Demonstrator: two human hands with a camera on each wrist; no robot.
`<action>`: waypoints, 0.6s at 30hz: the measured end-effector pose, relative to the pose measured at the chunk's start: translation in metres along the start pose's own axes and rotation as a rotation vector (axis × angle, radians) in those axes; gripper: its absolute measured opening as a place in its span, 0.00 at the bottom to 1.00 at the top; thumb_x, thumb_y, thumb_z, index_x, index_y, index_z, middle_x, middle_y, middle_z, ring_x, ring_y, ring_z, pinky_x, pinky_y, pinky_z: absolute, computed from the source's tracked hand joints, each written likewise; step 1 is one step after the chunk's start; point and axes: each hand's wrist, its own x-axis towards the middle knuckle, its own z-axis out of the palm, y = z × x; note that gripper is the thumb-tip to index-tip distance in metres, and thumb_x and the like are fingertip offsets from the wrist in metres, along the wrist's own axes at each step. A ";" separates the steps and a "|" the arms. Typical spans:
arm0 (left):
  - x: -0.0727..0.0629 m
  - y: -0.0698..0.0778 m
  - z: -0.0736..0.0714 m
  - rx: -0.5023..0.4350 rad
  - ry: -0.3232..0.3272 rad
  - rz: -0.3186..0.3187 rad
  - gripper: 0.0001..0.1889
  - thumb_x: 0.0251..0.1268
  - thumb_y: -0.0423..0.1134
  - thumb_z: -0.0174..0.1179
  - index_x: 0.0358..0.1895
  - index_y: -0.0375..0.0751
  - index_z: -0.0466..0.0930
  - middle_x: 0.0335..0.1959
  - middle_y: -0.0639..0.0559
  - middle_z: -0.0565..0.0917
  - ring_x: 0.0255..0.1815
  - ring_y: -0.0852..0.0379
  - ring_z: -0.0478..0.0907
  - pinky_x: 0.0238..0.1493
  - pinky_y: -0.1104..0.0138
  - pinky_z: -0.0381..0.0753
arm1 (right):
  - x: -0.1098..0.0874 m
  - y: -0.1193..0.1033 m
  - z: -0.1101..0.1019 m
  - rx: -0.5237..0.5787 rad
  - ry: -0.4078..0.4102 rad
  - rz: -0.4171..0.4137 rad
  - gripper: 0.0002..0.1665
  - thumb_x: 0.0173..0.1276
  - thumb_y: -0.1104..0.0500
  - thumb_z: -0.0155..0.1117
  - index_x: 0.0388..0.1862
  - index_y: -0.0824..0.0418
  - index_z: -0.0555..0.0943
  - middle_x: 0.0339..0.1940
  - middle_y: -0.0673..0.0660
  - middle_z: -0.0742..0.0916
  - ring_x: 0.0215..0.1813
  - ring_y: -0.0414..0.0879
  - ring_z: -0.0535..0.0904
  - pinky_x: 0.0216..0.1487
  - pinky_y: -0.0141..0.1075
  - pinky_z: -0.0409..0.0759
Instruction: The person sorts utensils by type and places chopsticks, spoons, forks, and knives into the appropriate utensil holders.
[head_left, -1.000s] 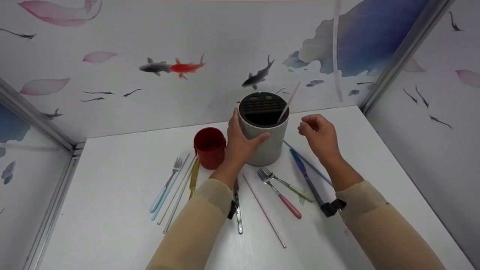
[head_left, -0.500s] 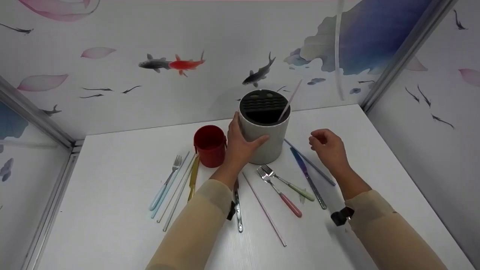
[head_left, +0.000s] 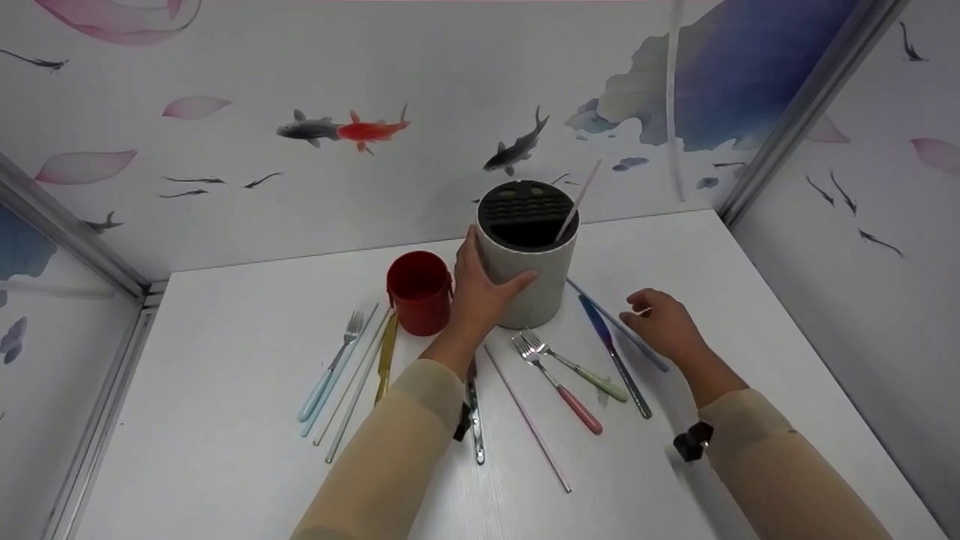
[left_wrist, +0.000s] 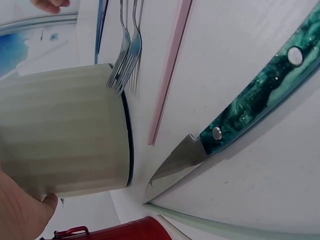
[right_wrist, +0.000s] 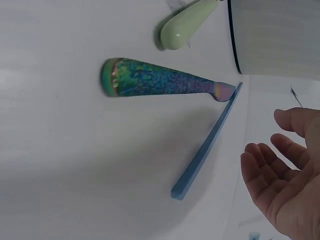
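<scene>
My left hand (head_left: 480, 289) grips the near left side of a pale cylindrical utensil holder (head_left: 544, 289) with a black slotted top. A pink chopstick (head_left: 579, 201) leans out of its opening. My right hand (head_left: 664, 326) holds nothing, its fingers loosely bent just above a blue chopstick (head_left: 643, 347). Beside that chopstick lies a table knife (head_left: 619, 364) with an iridescent handle (right_wrist: 160, 80). Forks with a red handle (head_left: 580, 409) and a green handle (head_left: 600, 382) lie in front of the holder. A green-handled knife (left_wrist: 265, 95) shows in the left wrist view, partly under my left forearm in the head view.
A red cup (head_left: 422, 307) stands left of the holder. To its front lie a gold knife (head_left: 387, 349), pale chopsticks (head_left: 352, 405) and a blue-handled fork (head_left: 322, 390). Another pink chopstick (head_left: 529, 420) lies centrally. A patterned wall (head_left: 315, 202) borders the white table (head_left: 225, 390).
My right hand has moved away from the holder, right and down toward the blue chopstick, its fingers loosening. My left hand stays on the holder.
</scene>
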 end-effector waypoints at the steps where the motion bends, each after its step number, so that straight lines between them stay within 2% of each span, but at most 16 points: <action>1: 0.000 0.000 0.000 0.002 0.000 -0.002 0.63 0.56 0.66 0.73 0.86 0.57 0.37 0.85 0.53 0.52 0.85 0.51 0.52 0.83 0.45 0.57 | 0.001 0.003 0.002 -0.018 -0.021 0.007 0.27 0.78 0.53 0.60 0.69 0.67 0.74 0.64 0.70 0.80 0.65 0.64 0.77 0.66 0.59 0.78; 4: 0.000 0.001 -0.001 -0.001 -0.009 -0.004 0.63 0.57 0.64 0.73 0.86 0.58 0.36 0.85 0.53 0.52 0.85 0.51 0.52 0.82 0.47 0.59 | 0.003 0.009 0.007 -0.068 -0.054 0.024 0.28 0.78 0.53 0.61 0.69 0.68 0.74 0.62 0.71 0.81 0.60 0.62 0.79 0.61 0.57 0.80; 8: -0.001 0.001 -0.002 -0.014 -0.022 -0.016 0.62 0.58 0.63 0.74 0.85 0.60 0.36 0.85 0.54 0.50 0.85 0.51 0.52 0.81 0.50 0.61 | 0.006 0.013 0.013 -0.101 -0.049 0.043 0.27 0.76 0.54 0.63 0.67 0.68 0.75 0.58 0.69 0.82 0.53 0.59 0.79 0.56 0.53 0.82; 13: -0.001 0.001 -0.002 -0.006 -0.021 -0.028 0.62 0.58 0.64 0.73 0.85 0.60 0.36 0.85 0.54 0.51 0.85 0.51 0.52 0.81 0.49 0.61 | 0.009 0.018 0.016 -0.117 -0.071 0.059 0.27 0.74 0.56 0.64 0.66 0.69 0.76 0.56 0.69 0.83 0.52 0.57 0.79 0.54 0.51 0.81; 18: -0.001 0.001 -0.002 -0.005 -0.020 -0.025 0.62 0.57 0.64 0.74 0.85 0.59 0.37 0.85 0.53 0.51 0.85 0.50 0.52 0.81 0.48 0.61 | 0.009 0.021 0.017 -0.121 -0.084 0.058 0.24 0.74 0.57 0.64 0.63 0.69 0.77 0.53 0.67 0.83 0.50 0.56 0.78 0.46 0.47 0.81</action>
